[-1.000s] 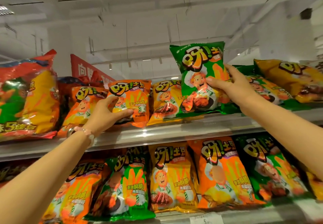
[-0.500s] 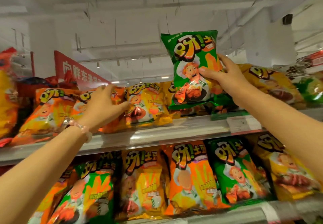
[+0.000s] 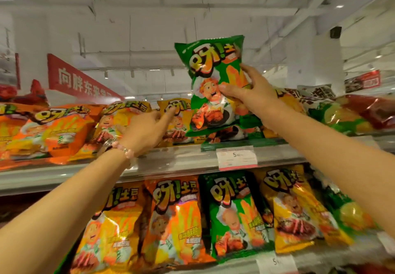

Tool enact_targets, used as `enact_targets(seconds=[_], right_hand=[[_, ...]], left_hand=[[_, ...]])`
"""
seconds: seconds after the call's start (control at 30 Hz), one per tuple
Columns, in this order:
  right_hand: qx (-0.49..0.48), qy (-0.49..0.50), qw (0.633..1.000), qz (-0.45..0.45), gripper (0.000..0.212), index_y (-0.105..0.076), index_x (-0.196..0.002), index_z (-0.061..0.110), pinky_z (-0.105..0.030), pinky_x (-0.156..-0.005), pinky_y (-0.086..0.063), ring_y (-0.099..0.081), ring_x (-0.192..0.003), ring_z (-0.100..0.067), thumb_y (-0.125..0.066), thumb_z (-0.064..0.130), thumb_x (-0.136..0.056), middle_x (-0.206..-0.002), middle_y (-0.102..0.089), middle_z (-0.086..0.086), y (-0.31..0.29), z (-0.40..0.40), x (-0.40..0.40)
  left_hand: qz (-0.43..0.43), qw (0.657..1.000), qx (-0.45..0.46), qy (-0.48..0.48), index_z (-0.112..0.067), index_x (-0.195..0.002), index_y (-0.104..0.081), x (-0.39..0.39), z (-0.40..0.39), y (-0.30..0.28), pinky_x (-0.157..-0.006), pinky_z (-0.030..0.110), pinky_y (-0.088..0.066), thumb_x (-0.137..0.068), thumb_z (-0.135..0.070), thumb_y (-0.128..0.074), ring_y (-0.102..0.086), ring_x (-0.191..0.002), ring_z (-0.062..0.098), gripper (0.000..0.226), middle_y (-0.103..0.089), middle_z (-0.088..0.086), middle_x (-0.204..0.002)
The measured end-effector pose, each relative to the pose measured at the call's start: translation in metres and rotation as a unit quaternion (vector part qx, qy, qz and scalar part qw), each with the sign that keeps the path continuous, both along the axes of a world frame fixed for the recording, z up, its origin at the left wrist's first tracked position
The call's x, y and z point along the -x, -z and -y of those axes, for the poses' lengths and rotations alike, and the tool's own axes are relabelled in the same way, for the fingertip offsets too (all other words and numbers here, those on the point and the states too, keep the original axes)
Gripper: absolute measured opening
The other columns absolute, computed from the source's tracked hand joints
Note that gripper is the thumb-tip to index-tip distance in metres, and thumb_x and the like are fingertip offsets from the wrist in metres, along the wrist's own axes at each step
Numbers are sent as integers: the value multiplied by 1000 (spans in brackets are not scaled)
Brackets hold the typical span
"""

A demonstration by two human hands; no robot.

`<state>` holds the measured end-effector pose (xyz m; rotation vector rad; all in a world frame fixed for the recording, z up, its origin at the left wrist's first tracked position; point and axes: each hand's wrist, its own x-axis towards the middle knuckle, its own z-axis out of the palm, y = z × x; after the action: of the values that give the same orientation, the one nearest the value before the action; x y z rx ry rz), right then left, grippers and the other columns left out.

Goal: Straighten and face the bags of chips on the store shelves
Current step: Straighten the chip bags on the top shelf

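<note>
My right hand [image 3: 254, 94] grips a green chip bag [image 3: 205, 64] by its right side and holds it upright, face toward me, above the top shelf [image 3: 181, 162]. Its lower edge hangs just over more green bags [image 3: 248, 124] lying flat on that shelf. My left hand [image 3: 145, 130], with a bead bracelet at the wrist, reaches forward with fingers extended. Its fingertips touch a yellow chip bag [image 3: 183, 124] that stands left of the green one. Another yellow bag [image 3: 119, 117] leans behind my left hand, and orange bags [image 3: 59, 128] lie tilted further left.
A white price tag [image 3: 236, 156] hangs on the top shelf's front rail. The lower shelf holds upright orange [image 3: 177, 220], green [image 3: 237, 214] and yellow bags [image 3: 295, 209]. Red and mixed bags [image 3: 363, 111] lie at the top right. A red banner [image 3: 79, 79] hangs behind.
My right hand has raised the green bag higher off the shelf. My left hand has left the orange bag and moved right to the yellow bag. The view has shifted right.
</note>
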<state>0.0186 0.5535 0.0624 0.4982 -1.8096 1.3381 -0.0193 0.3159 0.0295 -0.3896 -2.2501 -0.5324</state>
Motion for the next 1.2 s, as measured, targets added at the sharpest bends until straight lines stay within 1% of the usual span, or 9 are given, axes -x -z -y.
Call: enact_targets(seconds=[0.1,0.2,0.37,0.57,0.73,0.83,0.93,1.0,1.2], right_hand=[[-21,-20,1000,-5,82,-32,-145,25,-38,-104,-43,-52,-118,-14,-77,33,-77,-137,-51,0,10,13,6],[-18,-44,999,-4,85,-30,-146,26,-41,-106,-41,-49,-124,-16,-76,40,-75,-140,-48,2,17,24,10],[-38,-65,997,14,86,-25,-148,26,-41,-108,-40,-45,-128,-17,-72,45,-78,-143,-45,1,19,26,11],[-90,-135,983,84,62,-19,-151,27,-28,-100,-31,-36,-136,-19,-39,51,-96,-153,-32,0,14,-14,-1],[-154,217,964,-22,61,-33,-145,22,-42,-110,-30,-34,-137,-25,-55,40,-91,-149,-36,-7,9,-91,18],[-175,342,920,77,85,-22,-149,26,-52,-112,-26,-22,-142,-31,-63,51,-79,-156,-20,-11,11,-130,29],[-153,265,934,185,104,-8,-151,31,-55,-113,-24,-15,-144,-37,-66,66,-71,-158,-7,-13,16,-144,33],[-109,190,954,204,104,-5,-152,28,-47,-112,-25,-20,-142,-35,-69,58,-75,-157,-14,-14,18,-145,33],[-10,103,978,180,92,-25,-148,24,-36,-100,-41,-43,-128,-29,-78,41,-73,-146,-39,-8,19,-150,43]], left_hand=[[-42,985,-132,106,-15,-134,-48,-10,-19,-5,-92,35,-40,-88,-70,-31,-52,-116,24,74,-55,9,-132],[83,924,-290,235,-24,-148,-27,-19,-41,-15,-93,39,-40,-64,-80,-54,-43,-127,21,104,-40,2,-147],[185,844,-358,355,-18,-135,-48,-23,-54,-20,-78,34,-57,-45,-53,-88,-70,-98,21,104,-70,7,-114],[174,835,-392,345,-19,-127,-55,-26,-60,-21,-66,35,-58,-63,-32,-78,-72,-89,24,69,-73,6,-105],[163,829,-414,340,-19,-125,-57,-24,-62,-16,-64,34,-59,-68,-30,-77,-73,-88,24,62,-74,7,-102],[157,826,-420,342,-17,-124,-58,-23,-62,-15,-58,31,-58,-76,-25,-74,-73,-84,22,52,-74,6,-100],[154,827,-420,341,-17,-124,-58,-23,-63,-13,-56,28,-57,-77,-24,-73,-73,-82,20,50,-74,6,-100],[154,827,-419,342,-17,-123,-59,-23,-62,-12,-56,28,-57,-76,-25,-73,-73,-82,20,50,-74,6,-101],[148,824,-426,342,-18,-123,-60,-20,-56,-11,-57,29,-57,-71,-26,-76,-73,-83,21,55,-75,5,-100]])
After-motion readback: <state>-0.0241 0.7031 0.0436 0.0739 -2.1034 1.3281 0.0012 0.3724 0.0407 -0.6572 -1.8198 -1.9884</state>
